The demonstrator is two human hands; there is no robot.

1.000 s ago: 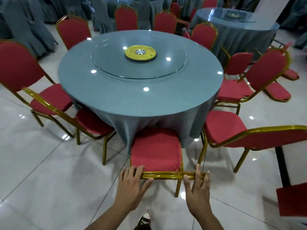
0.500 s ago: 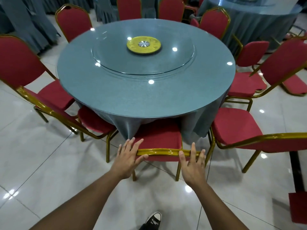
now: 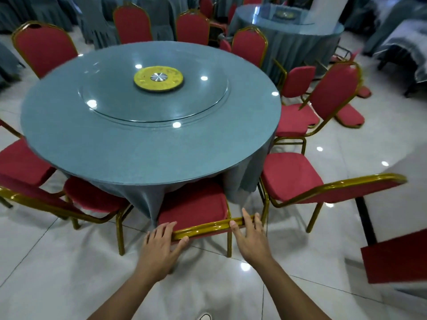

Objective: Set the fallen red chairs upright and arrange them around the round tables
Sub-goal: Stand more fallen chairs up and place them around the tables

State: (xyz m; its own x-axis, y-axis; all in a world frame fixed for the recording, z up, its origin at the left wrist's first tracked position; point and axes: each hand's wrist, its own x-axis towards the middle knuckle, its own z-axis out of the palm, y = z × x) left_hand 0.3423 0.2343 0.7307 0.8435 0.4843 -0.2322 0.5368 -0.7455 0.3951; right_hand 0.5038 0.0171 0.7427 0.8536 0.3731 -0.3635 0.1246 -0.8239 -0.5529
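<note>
Both hands are pushing on the gold top rail of the red chair (image 3: 193,210), left hand (image 3: 159,247) pinching it, right hand (image 3: 250,236) lying flat, seat sliding under the round table (image 3: 147,116); I'd be pushing evenly and watching that tablecloth (image 3: 143,197) isn't snagging

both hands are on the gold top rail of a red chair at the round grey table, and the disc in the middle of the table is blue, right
Not quite: the head view shows the round disc is yellow with a silver hub, not blue. Otherwise right: left hand and right hand are on the red chair's gold top rail at the round grey table.
</note>
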